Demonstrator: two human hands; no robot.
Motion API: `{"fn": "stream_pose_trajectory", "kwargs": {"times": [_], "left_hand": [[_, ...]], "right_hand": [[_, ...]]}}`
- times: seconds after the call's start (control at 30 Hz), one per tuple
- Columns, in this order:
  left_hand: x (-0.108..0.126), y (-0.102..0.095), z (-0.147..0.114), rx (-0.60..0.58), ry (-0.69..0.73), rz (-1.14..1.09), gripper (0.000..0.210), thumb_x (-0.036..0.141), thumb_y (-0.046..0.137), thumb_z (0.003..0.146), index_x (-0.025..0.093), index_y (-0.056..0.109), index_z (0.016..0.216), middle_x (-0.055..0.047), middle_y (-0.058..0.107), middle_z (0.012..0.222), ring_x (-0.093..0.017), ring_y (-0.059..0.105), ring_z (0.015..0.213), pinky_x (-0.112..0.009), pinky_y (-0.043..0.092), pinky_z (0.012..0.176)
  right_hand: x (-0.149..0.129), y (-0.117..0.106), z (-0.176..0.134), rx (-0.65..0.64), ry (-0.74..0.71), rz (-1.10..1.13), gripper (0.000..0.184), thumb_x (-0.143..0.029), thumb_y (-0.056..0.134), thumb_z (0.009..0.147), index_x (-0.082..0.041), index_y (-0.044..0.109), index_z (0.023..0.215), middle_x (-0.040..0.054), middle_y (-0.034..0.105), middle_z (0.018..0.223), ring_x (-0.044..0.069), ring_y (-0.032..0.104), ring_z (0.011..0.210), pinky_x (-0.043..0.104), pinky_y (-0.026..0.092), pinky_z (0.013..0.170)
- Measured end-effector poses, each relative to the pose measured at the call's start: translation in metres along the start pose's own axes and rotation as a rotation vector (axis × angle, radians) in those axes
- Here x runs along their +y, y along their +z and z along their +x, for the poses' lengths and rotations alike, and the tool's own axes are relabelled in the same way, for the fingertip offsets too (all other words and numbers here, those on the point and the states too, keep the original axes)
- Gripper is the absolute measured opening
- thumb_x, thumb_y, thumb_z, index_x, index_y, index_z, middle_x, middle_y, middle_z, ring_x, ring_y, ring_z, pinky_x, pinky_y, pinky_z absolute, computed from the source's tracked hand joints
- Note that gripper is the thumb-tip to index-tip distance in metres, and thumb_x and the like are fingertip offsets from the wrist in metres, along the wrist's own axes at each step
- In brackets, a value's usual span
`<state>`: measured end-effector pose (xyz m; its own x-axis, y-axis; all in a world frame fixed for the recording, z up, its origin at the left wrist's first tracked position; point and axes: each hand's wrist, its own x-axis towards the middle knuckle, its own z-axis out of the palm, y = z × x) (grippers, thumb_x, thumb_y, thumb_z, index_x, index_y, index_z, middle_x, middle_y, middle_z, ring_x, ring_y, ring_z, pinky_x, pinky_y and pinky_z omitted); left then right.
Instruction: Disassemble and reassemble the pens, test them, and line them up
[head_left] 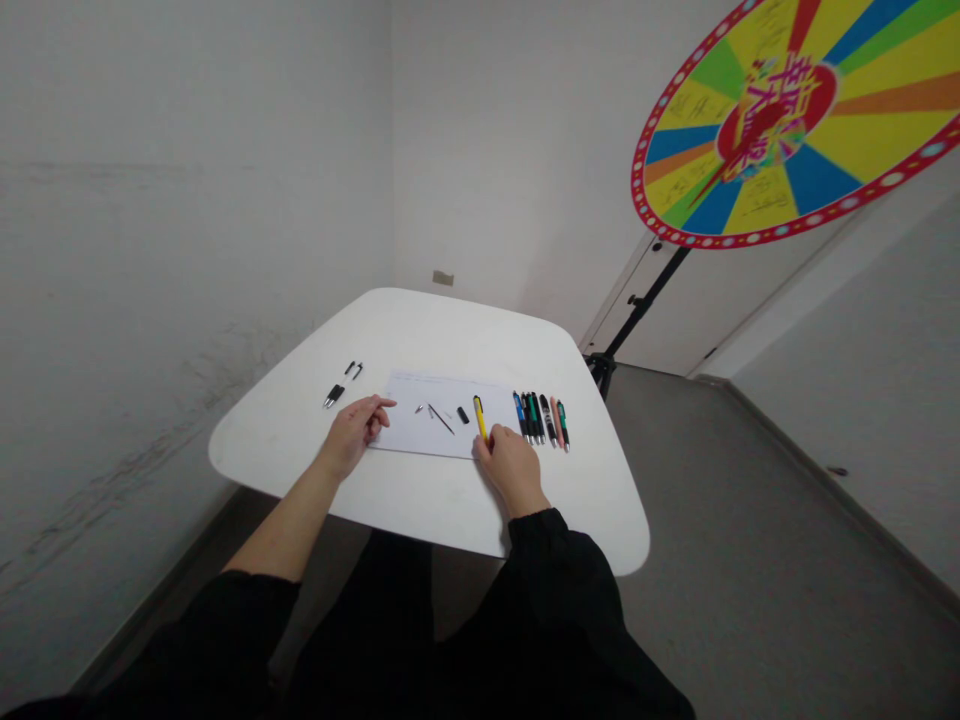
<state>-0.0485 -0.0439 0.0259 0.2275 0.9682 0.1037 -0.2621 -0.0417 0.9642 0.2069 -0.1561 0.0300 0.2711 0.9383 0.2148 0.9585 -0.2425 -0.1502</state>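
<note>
My right hand (511, 468) has its fingers closed on the lower end of a yellow pen barrel (480, 415), whose dark top points away from me. Over the left edge of a white sheet of paper (405, 428) is my left hand (354, 432), index finger stretched out and the other fingers loosely bent, with nothing visible in it. Between the hands, loose pen parts lie on the paper: a thin dark refill (442, 419), a small metal tip (419, 408) and a short black grip (463, 415). A tiny thin piece beside them is too small to name.
Several click pens (533, 418) lie in a row right of the paper. Black-and-white pens (339, 387) lie at the left of the white table (465, 325). A colourful prize wheel (795, 120) on a black stand (637, 318) rises at the right. Walls stand behind and left.
</note>
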Motion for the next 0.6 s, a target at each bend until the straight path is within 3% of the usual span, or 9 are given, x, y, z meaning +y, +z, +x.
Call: {"fn": "stream_pose_trajectory", "kwargs": {"times": [0.6], "left_hand": [[0.0003, 0.0005, -0.0012, 0.002, -0.005, 0.009, 0.046, 0.058, 0.074, 0.078, 0.013, 0.077, 0.086, -0.002, 0.062, 0.066, -0.007, 0.039, 0.049, -0.024, 0.021, 0.047]], "right_hand": [[-0.0017, 0.0001, 0.0006, -0.022, -0.017, -0.05, 0.024, -0.037, 0.05, 0.104, -0.018, 0.065, 0.099, 0.0083, 0.071, 0.092, 0.02, 0.065, 0.082, 0.03, 0.036, 0.068]]}}
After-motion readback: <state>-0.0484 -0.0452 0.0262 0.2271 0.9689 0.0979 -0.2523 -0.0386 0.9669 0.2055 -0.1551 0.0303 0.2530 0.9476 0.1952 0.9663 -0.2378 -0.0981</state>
